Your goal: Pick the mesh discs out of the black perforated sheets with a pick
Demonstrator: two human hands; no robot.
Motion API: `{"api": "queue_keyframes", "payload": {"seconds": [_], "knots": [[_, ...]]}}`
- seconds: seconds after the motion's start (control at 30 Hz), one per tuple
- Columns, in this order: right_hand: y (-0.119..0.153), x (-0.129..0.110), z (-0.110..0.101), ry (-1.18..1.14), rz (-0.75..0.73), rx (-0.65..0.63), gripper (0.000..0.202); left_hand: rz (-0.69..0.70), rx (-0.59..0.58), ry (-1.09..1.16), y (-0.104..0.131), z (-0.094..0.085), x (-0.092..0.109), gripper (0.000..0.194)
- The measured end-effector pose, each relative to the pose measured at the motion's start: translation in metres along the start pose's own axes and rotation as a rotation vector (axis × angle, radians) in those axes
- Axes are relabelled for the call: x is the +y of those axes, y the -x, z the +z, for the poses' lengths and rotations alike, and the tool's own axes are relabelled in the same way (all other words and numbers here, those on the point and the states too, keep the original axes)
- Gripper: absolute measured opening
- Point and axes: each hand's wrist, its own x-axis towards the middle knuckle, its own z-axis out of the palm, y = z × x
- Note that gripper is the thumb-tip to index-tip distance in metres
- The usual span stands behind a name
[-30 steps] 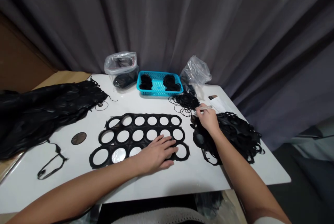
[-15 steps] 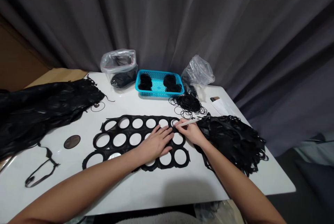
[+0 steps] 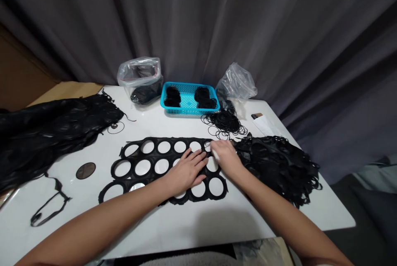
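A black rubber sheet (image 3: 135, 174) with rows of large round holes lies flat on the white table. My left hand (image 3: 187, 171) rests on its right half, fingers spread, holding nothing. At the sheet's upper right hole, my right hand (image 3: 226, 156) is closed around a slim white pen-like tool (image 3: 216, 155). Only a short piece of that tool shows below the fingers; the rest is hidden. A thin ring edge (image 3: 207, 144) shows in the hole beside the right fingers.
A blue basket (image 3: 190, 111) holds bundles of black rings between two plastic bags (image 3: 139, 76) (image 3: 238, 82). Loose black rings (image 3: 228, 121) lie in front. Black rubber scrap (image 3: 279, 166) is piled right, black sheets (image 3: 56, 129) left. A dark disc (image 3: 86, 170) lies nearer.
My right hand has turned over with the white tool, which pointed up to the right and now points downward. My left hand stays on the sheet.
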Motion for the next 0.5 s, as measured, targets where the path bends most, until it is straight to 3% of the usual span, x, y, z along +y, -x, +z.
{"api": "queue_keyframes", "payload": {"seconds": [0.13, 0.23, 0.33, 0.5], "knots": [[-0.027, 0.048, -0.023, 0.146, 0.372, 0.168, 0.015, -0.001, 0.012, 0.005, -0.001, 0.002, -0.001, 0.049], [-0.038, 0.068, -0.033, -0.011, 0.512, 0.243, 0.012, 0.022, 0.004, 0.004, 0.000, -0.003, -0.001, 0.049], [-0.038, 0.054, -0.027, -0.313, 0.452, 0.173, 0.015, 0.002, 0.047, -0.018, 0.007, -0.011, -0.002, 0.053], [-0.027, -0.002, 0.000, -0.709, 0.245, -0.036, 0.020, -0.120, 0.079, -0.125, 0.028, -0.014, -0.006, 0.053]]}}
